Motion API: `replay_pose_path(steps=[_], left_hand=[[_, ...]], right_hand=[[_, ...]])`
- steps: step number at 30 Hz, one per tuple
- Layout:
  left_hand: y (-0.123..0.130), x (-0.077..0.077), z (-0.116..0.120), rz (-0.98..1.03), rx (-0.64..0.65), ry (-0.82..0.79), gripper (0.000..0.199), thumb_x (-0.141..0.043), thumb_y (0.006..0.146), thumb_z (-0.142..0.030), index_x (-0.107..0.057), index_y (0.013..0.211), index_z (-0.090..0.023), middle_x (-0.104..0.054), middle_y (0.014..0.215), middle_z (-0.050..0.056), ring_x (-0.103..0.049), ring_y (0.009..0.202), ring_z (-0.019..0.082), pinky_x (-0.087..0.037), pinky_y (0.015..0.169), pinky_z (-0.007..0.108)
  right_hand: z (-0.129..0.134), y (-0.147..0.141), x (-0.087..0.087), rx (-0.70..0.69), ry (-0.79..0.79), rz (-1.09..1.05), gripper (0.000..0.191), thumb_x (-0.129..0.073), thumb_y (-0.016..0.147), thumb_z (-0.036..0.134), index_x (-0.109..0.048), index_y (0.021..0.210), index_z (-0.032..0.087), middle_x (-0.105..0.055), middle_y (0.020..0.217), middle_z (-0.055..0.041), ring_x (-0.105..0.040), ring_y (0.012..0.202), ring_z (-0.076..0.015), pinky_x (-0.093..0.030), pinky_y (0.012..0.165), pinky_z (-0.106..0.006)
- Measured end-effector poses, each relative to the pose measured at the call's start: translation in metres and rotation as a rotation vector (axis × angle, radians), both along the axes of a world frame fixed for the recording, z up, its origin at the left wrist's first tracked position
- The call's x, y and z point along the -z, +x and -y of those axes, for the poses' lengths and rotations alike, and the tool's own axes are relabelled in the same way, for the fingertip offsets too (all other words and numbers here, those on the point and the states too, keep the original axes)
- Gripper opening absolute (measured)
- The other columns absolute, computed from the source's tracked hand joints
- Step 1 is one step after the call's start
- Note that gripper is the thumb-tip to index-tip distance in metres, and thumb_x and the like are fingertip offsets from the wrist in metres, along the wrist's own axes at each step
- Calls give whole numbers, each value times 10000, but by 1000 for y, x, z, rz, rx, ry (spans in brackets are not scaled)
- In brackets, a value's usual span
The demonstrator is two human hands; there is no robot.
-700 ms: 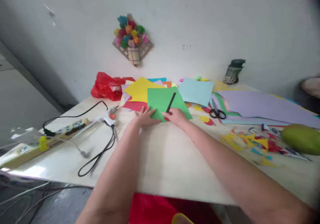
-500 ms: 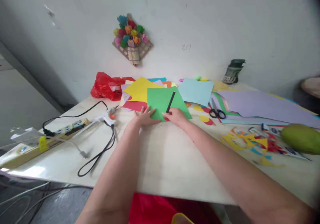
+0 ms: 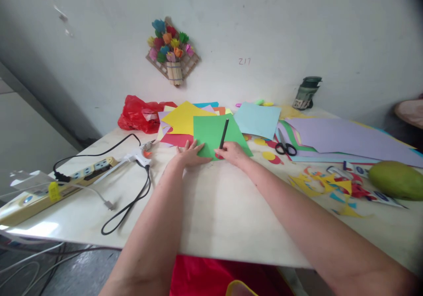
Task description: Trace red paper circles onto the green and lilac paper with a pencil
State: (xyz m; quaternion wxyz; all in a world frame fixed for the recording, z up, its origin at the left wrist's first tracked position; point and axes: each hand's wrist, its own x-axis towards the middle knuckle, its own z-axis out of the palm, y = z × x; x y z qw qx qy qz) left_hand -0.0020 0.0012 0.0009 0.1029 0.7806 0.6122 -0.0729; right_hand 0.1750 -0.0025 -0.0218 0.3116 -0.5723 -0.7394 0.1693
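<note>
A green paper sheet (image 3: 211,131) lies flat near the middle of the table. My left hand (image 3: 192,155) rests with spread fingers on its lower left corner. Closed around a black pen (image 3: 224,133), my right hand (image 3: 234,153) is at the sheet's lower edge, the pen standing nearly upright. A small red paper piece (image 3: 218,157) shows under the fingers of that hand. Yellow paper (image 3: 187,120) lies behind and to the left, and light blue paper (image 3: 257,120) to the right.
Scissors (image 3: 286,149), purple paper (image 3: 343,137), yellow scraps (image 3: 309,186) and a green fruit (image 3: 396,180) are on the right. On the left are a glue gun (image 3: 140,156), its black cable, a power strip (image 3: 82,172) and a red plastic bag (image 3: 137,114).
The whole view has shifted slightly. The pen's top leans a little further left; both hands stay at the same places on the green sheet.
</note>
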Motion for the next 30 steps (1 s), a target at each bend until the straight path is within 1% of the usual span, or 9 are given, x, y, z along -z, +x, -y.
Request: replay_pose_path(steps=[8,12,17,19,20,23,25,27,30], left_hand=[[0,0,0,-7,-8,0,907,-291,583,-780,-72,1342,-335,39,1415,3,109,1260,285,-13,939,602],[-1,3,-4,-7,-8,3,931,-280,567,-794,-73,1344,-326,53,1413,2,120,1258,284,-4,934,610],[-1,4,-5,-11,-9,4,913,-289,576,-784,-68,1342,-338,50,1413,-11,120,1257,285,-8,938,605],[-1,3,-3,-11,-10,5,914,-284,575,-788,-76,1342,-336,47,1413,-9,118,1258,284,-7,941,601],[0,1,-2,-10,-11,5,915,-280,573,-791,-82,1342,-335,47,1414,-9,116,1258,284,-8,943,597],[1,-2,2,-7,-19,3,923,-279,564,-798,-98,1341,-334,49,1414,-11,104,1260,290,-15,952,583],[2,-3,3,-2,-19,2,917,-286,566,-796,-105,1339,-338,45,1415,-10,89,1263,292,-13,955,578],[1,-3,3,0,-17,10,890,-290,584,-782,-109,1337,-344,37,1416,-10,76,1266,292,-9,954,578],[-1,1,1,-5,-7,34,824,-286,630,-746,-112,1335,-355,27,1417,-19,76,1264,297,3,939,599]], right_hand=[[2,2,-5,5,-21,13,228,-526,689,362,-626,636,165,-615,625,-30,-518,579,-116,-342,511,-207],[1,2,-4,2,-29,-7,206,-534,682,339,-633,645,162,-613,619,-26,-518,579,-113,-338,504,-203],[0,4,-3,-3,-31,-53,190,-547,667,319,-632,625,154,-611,593,-27,-515,559,-114,-344,496,-211],[-1,5,-2,-2,-51,-143,179,-555,658,305,-623,613,146,-616,591,-29,-525,562,-113,-363,507,-210],[-1,5,-3,3,-69,-225,181,-551,661,304,-616,613,142,-619,595,-31,-533,565,-112,-377,513,-208],[-2,9,-4,29,-99,-566,201,-512,692,319,-581,647,136,-633,650,-45,-563,576,-109,-416,513,-202],[-3,12,-6,56,-89,-729,211,-484,716,336,-558,704,138,-637,687,-54,-575,565,-108,-424,488,-200],[-5,16,-6,83,-71,-749,235,-464,734,357,-548,792,146,-636,678,-51,-572,529,-107,-420,463,-202],[-8,21,-5,60,-27,-622,278,-417,770,369,-532,923,167,-636,655,-29,-569,511,-101,-439,498,-213]])
